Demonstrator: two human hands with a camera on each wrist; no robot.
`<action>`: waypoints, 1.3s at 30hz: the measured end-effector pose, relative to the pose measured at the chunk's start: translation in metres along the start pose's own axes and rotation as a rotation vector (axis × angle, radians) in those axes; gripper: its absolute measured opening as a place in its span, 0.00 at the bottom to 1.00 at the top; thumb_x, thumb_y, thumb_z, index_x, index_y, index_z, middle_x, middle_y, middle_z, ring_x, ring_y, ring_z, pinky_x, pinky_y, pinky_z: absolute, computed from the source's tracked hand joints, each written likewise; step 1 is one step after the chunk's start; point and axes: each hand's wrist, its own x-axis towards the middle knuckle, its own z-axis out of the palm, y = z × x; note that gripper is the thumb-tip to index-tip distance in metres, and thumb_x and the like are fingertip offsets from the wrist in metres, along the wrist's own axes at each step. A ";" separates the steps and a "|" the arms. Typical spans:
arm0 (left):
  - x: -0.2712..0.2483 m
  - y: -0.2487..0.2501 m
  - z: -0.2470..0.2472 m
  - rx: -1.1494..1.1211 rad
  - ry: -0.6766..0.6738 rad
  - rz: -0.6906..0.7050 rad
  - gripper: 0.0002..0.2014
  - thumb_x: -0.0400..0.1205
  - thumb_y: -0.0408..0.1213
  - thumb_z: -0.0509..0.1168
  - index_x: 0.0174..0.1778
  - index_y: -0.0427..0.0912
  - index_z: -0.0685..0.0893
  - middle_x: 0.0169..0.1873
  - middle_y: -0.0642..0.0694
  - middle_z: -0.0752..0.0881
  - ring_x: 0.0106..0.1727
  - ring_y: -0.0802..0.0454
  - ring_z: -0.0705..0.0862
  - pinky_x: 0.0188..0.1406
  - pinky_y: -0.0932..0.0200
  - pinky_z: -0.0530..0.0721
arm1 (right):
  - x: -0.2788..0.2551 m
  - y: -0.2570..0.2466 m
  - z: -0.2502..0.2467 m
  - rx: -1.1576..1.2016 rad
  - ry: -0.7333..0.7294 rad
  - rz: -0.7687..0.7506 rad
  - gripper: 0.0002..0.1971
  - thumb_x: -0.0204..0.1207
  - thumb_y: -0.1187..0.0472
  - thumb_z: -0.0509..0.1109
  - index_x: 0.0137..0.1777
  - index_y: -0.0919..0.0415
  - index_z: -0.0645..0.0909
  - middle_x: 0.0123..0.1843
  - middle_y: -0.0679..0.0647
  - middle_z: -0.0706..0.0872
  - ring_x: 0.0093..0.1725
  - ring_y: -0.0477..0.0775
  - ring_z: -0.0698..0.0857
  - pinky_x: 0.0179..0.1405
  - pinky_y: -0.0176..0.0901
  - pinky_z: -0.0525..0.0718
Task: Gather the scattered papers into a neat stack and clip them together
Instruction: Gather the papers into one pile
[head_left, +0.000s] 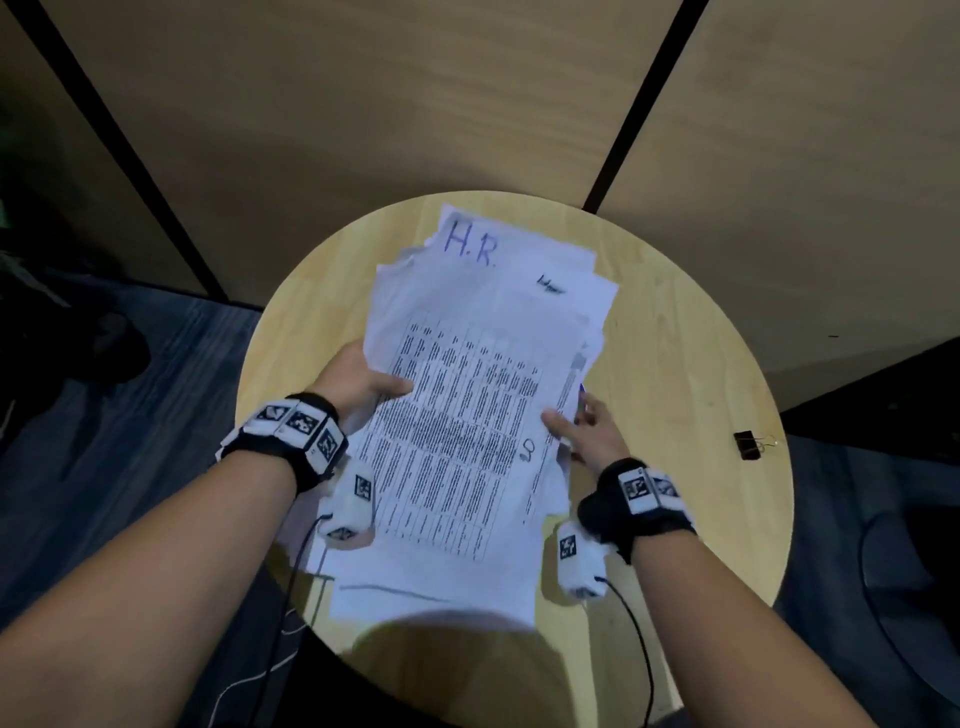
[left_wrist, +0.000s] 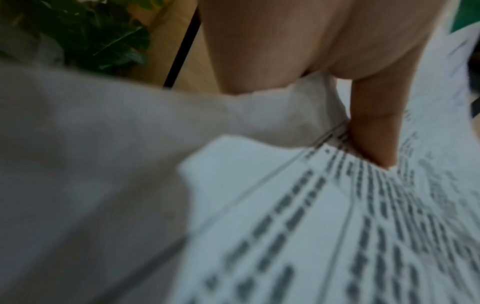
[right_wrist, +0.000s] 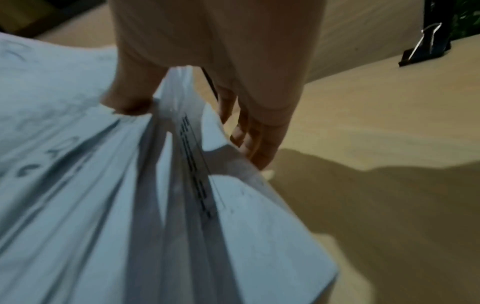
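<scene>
The left hand (head_left: 358, 384) pinches the papers (head_left: 467, 415) at their left edge, thumb on top, fingers hidden beneath; the pile hangs just above the round counter (head_left: 675, 364), edges fanned and uneven; the right hand (head_left: 587, 431) clamps the right edge, thumb above and fingers curled below; the clip (head_left: 748, 444) lies well apart near the right rim. Likely risks: lower sheets, loosely caught, may slide out if either pinch eases; squaring in mid-air may crumple corners. The far sheet reads "H.R." in blue pen; the printed table is too blurred to read.
</scene>
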 end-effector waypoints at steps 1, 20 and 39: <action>-0.003 0.017 0.007 0.002 -0.019 0.047 0.25 0.74 0.10 0.60 0.62 0.40 0.76 0.48 0.51 0.87 0.49 0.54 0.86 0.39 0.66 0.88 | 0.001 -0.011 -0.007 0.055 -0.012 -0.044 0.37 0.73 0.61 0.74 0.79 0.59 0.60 0.73 0.56 0.74 0.67 0.49 0.80 0.59 0.41 0.77; -0.075 0.111 0.091 0.107 0.035 0.728 0.26 0.67 0.21 0.73 0.59 0.41 0.76 0.50 0.48 0.85 0.55 0.48 0.85 0.52 0.60 0.87 | -0.100 -0.102 -0.068 0.219 -0.032 -0.802 0.13 0.53 0.64 0.86 0.34 0.61 0.84 0.29 0.47 0.91 0.30 0.42 0.89 0.33 0.34 0.87; -0.139 -0.035 0.091 0.069 -0.019 0.914 0.36 0.63 0.40 0.79 0.68 0.42 0.75 0.56 0.46 0.87 0.58 0.51 0.86 0.55 0.55 0.86 | -0.131 0.055 -0.059 0.321 0.034 -1.059 0.21 0.54 0.47 0.84 0.48 0.49 0.84 0.41 0.43 0.93 0.45 0.43 0.91 0.41 0.31 0.87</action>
